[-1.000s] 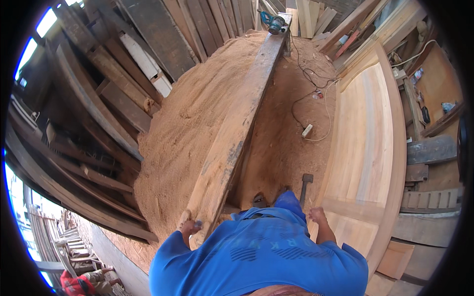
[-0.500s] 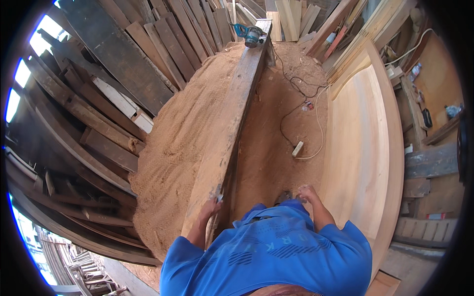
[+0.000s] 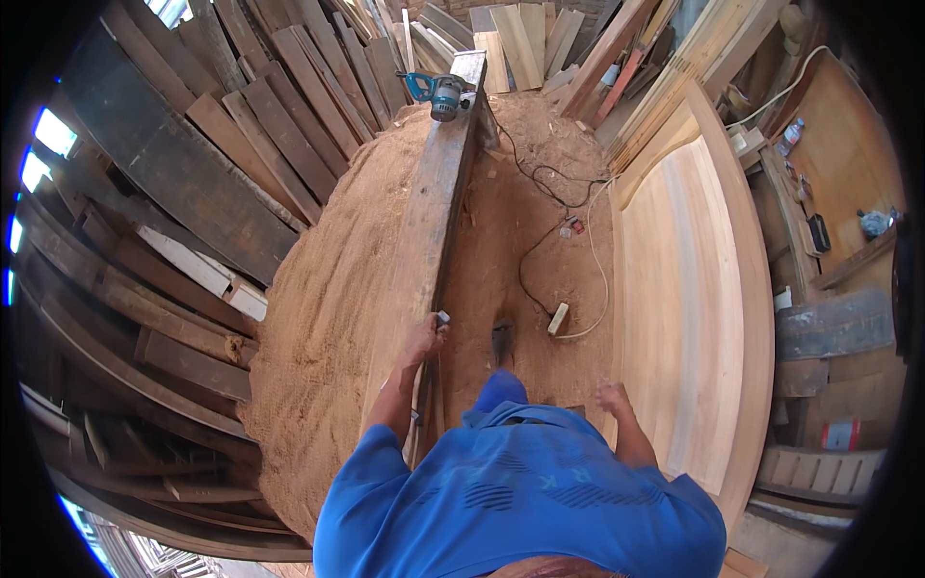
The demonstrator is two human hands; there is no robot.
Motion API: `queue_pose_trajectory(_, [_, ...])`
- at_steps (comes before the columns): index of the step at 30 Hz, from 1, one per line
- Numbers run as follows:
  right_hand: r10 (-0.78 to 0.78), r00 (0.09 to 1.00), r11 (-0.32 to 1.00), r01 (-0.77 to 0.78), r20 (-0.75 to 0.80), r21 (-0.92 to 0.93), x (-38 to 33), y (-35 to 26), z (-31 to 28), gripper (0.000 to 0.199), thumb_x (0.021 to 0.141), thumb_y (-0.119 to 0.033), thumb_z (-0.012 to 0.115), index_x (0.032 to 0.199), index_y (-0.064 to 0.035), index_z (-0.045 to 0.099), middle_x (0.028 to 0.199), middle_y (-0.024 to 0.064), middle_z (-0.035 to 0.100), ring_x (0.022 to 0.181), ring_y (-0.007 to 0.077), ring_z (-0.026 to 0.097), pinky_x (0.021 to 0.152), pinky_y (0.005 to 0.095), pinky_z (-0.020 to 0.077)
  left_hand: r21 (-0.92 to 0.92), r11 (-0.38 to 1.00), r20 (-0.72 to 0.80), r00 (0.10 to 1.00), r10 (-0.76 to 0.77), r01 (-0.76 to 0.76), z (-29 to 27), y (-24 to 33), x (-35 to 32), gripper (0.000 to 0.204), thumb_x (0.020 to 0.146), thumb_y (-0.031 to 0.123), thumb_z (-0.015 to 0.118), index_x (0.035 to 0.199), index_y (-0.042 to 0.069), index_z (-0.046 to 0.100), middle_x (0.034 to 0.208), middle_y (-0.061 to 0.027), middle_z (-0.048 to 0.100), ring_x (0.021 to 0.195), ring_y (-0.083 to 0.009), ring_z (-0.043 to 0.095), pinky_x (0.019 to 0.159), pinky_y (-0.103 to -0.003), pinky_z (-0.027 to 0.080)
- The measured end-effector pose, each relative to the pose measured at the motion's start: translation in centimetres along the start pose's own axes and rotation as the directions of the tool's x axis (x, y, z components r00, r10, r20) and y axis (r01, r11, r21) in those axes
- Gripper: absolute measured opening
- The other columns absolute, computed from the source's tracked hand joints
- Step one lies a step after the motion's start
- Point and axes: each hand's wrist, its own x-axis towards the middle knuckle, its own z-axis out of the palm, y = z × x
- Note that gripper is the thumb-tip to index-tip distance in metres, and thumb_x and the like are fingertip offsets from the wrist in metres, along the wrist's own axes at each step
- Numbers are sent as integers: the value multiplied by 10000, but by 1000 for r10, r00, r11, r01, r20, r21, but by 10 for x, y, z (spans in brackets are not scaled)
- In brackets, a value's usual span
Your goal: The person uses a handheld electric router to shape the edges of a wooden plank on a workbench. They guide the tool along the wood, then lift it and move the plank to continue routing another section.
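Just left hand [image 3: 426,337] on plank [image 3: 438,207].

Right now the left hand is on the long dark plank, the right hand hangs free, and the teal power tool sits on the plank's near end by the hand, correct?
Not quite. In the head view the teal power tool sits at the far end of the long dark plank, away from the left hand. The rest holds: that hand is on the plank and the right hand hangs free.
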Motion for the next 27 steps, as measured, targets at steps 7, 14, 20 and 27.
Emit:
queue_pose_trajectory(7, [220,971,969,-229,-91,-94,33,-14,0,162,874,-142,554,885,-19,659,728,106,649,530,204,593,464,343,436,-102,980,-78,981,-178,170,-28,-65,128,466,948,313,538,1272,-20,510,1134,-325,621,1109,-474,586,927,-499,470])
queue_pose_trajectory(14, [45,971,999,-40,-233,25,99,-102,-10,177,874,-155,553,945,-23,646,801,128,675,609,227,646,488,367,481,-127,952,-55,957,-286,277,-38,-87,208,521,918,324,558,1259,-67,509,1204,-338,586,1153,-466,566,995,-491,433])
queue_pose_trajectory(20, [114,979,993,-111,-168,26,88,-216,26,160,855,-181,588,876,-39,658,728,77,643,586,197,610,469,319,419,69,952,-47,954,-297,300,-34,-124,262,560,794,331,655,1174,-70,569,1126,-331,620,1095,-470,586,960,-512,457])
queue_pose_trajectory(27, [-71,993,995,64,-91,-77,138,-237,0,184,820,-164,636,720,-11,659,653,53,592,551,166,533,481,337,396,-52,946,-123,938,-325,321,-31,-89,253,547,724,273,627,1173,-40,602,1195,-318,600,1145,-495,548,1003,-518,430])
